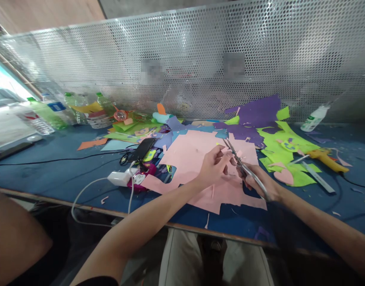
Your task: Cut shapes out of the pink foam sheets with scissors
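My right hand [255, 180] grips a pair of metal scissors [240, 161] whose blades point up and to the left. My left hand [213, 165] pinches a small piece of pink paper right at the blades, too small to make out in detail. Both hands hover over a large pink paper sheet [194, 157] with cut-out edges, lying on the blue table [66, 167].
Green paper [285, 149] and purple paper [256, 115] lie at the right, with a yellow glue gun [327, 159], a ruler [319, 178] and a glue bottle [315, 117]. A phone [142, 150], a white charger [119, 178] and cables sit left. Bottles [48, 113] line the perforated metal wall.
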A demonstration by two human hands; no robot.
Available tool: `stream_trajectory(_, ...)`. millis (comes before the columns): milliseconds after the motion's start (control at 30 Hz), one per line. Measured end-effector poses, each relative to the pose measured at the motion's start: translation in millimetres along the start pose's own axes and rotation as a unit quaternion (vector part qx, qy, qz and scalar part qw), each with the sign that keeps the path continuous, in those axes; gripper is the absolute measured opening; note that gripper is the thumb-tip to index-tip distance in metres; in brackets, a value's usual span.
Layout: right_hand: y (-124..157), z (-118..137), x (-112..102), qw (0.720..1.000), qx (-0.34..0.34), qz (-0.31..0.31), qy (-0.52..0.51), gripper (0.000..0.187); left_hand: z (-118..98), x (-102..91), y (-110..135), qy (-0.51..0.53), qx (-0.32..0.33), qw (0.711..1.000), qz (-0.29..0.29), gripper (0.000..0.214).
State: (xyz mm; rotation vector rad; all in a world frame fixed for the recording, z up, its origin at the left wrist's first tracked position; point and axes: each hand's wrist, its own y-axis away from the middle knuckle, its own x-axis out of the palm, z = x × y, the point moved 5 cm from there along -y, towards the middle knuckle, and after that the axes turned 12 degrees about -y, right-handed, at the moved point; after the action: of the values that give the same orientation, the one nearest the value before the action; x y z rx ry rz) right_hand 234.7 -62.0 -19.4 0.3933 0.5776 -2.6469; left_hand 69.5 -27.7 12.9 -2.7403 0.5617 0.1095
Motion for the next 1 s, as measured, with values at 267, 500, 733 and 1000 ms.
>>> stream_trajectory(267, -3.4, 4.4, -9.5, 0.996, 0.038, -0.073, 0.033, 0.043, 0.4, -8.8, -4.4, -0.008, 0.015, 0.998, -0.054, 0.041)
stream_trajectory(500, -3.4, 5.4, -10.9, 0.998, 0.02, -0.002, 0.063, 0.038, 7.4, -13.9, -6.3, -0.068, 0.033, 0.994, -0.081, 0.044)
stream_trajectory(733, -3.1, 11.0, -6.3, 0.999, 0.01, 0.016, 0.04, 0.047, 8.4, -14.1, -6.0, -0.109, 0.049, 0.991, -0.065, 0.039)
stream_trajectory(1000, -4.2, 20.5, -3.6, 0.999, 0.018, 0.005, 0.031, 0.059, 7.9, -13.6, -6.5, -0.096, 0.034, 0.993, -0.056, 0.036)
